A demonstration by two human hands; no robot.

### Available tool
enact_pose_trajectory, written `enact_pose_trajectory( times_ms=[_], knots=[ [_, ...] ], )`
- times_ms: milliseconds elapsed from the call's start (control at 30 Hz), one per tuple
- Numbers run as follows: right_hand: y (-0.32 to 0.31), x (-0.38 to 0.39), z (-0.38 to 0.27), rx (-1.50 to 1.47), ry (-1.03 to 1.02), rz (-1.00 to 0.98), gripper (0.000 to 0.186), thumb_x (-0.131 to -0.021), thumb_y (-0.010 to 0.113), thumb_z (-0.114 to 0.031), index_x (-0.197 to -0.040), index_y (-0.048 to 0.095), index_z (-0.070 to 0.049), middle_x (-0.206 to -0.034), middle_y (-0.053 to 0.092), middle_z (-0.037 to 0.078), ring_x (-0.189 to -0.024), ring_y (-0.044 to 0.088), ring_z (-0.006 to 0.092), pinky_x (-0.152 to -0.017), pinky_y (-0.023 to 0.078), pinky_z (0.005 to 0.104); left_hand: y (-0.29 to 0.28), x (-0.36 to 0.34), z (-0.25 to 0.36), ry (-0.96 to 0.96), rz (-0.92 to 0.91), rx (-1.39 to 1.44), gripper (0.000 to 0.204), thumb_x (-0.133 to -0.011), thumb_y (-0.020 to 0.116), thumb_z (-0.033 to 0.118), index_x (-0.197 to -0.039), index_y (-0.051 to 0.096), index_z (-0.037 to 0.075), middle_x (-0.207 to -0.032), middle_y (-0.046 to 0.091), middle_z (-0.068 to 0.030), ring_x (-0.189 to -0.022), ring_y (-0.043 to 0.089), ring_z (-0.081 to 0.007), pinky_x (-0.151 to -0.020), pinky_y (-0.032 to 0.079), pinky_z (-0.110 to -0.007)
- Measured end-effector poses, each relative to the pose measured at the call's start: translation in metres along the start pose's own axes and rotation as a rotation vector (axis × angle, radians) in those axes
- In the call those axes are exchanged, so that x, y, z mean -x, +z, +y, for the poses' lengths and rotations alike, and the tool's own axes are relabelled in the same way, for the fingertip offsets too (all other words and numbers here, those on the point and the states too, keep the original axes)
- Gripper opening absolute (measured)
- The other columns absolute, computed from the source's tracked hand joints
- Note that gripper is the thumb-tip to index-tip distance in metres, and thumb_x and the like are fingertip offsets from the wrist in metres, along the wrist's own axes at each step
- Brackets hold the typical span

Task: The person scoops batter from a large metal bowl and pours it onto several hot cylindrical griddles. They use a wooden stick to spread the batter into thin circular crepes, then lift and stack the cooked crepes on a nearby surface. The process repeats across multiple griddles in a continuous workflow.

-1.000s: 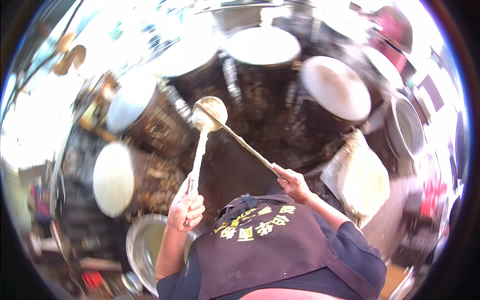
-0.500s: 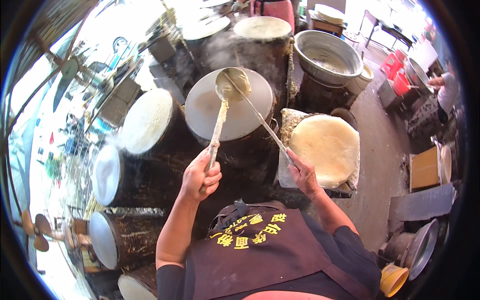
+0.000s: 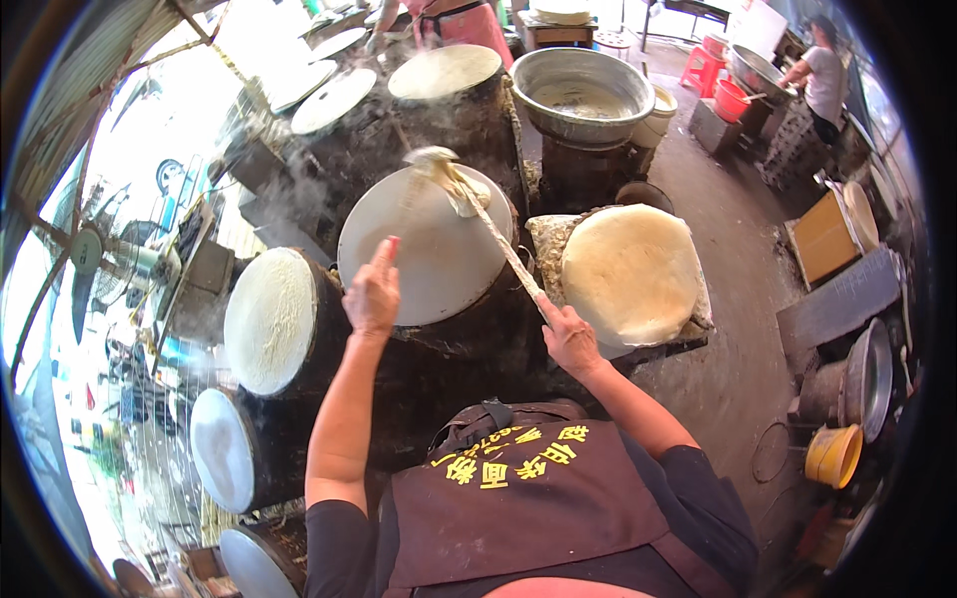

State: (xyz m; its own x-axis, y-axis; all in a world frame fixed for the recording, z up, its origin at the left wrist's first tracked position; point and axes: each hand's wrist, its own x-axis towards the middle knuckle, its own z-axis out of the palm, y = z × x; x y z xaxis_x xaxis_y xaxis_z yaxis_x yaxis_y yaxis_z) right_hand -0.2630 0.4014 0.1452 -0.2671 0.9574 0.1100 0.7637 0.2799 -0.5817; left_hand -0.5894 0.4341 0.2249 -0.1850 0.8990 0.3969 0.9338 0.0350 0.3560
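My right hand (image 3: 573, 341) is closed round a long pale handle, part of a batter-crusted ladle (image 3: 503, 242). It slants up and left over a broad round pale griddle (image 3: 429, 269), where its head end is blurred. My left hand (image 3: 372, 297) is over the griddle's near left edge, index finger stretched out and the other fingers curled. A faint brownish streak runs above it; whether it is a stick in that hand is unclear. A large round flatbread-like sheet (image 3: 633, 274) lies on a square stand right of the griddle.
Another griddle (image 3: 269, 321) with a pale layer stands left, bare-looking ones (image 3: 221, 448) nearer. Steam rises around. A wide metal basin (image 3: 583, 95) is behind on the right. A person in a pale shirt (image 3: 825, 85) works far right; another in a pink apron (image 3: 459, 28) stands behind. A yellow bucket (image 3: 832, 456) lies near right.
My left hand has moved up and left, and the stick it gripped no longer shows clearly. My right hand has shifted left with the ladle. The whole view has turned slightly.
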Motion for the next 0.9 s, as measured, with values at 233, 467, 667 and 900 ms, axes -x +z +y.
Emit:
enact_pose_trajectory(
  times_ms=[233,467,667,900],
  knots=[
    [0.059,-0.021,-0.032,0.058,0.153,0.087,0.058,-0.082,0.06,-0.011,-0.137,0.043,-0.016,-0.085,0.057,0.019,-0.077,0.062,0.0397,-0.07,0.05,0.0476,-0.065,-0.025,-0.068,-0.209,-0.003,0.878,0.047,-0.094,0.047,0.007,-0.14,0.038,0.004,-0.09,0.06,-0.0078,-0.071,0.059,-0.0158,-0.059,0.048,-0.025],
    [0.052,-0.003,-0.074,-0.031,0.104,0.176,0.061,-0.08,0.058,-0.006,-0.139,0.042,-0.016,-0.084,0.054,0.018,-0.074,0.06,0.0377,-0.068,0.049,0.0458,-0.156,0.063,-0.045,-0.553,-0.37,1.609,0.039,-0.1,0.041,0.016,-0.139,0.038,0.009,-0.063,0.034,0.0028,-0.041,0.03,-0.0034,-0.032,0.028,-0.017],
    [0.085,-0.075,-0.07,-0.009,0.129,0.098,0.053,-0.081,0.051,-0.007,-0.134,0.045,-0.014,-0.094,0.06,0.024,-0.083,0.064,0.0411,-0.076,0.051,0.0462,-0.188,0.134,-0.07,-0.583,-0.457,2.058,0.049,-0.1,0.041,0.014,-0.145,0.024,0.008,-0.064,0.033,0.0009,-0.042,0.032,-0.0045,-0.032,0.027,-0.017],
    [0.066,-0.063,-0.063,-0.369,0.18,0.269,0.056,-0.077,0.054,-0.008,-0.132,0.048,-0.015,-0.099,0.064,0.024,-0.093,0.061,0.0417,-0.082,0.049,0.0475,-0.224,0.201,-0.085,-0.554,-0.159,2.235,0.051,-0.103,0.036,0.023,-0.149,0.015,0.018,-0.075,0.037,-0.0034,-0.051,0.037,-0.0084,-0.033,0.035,-0.018]
  ],
)
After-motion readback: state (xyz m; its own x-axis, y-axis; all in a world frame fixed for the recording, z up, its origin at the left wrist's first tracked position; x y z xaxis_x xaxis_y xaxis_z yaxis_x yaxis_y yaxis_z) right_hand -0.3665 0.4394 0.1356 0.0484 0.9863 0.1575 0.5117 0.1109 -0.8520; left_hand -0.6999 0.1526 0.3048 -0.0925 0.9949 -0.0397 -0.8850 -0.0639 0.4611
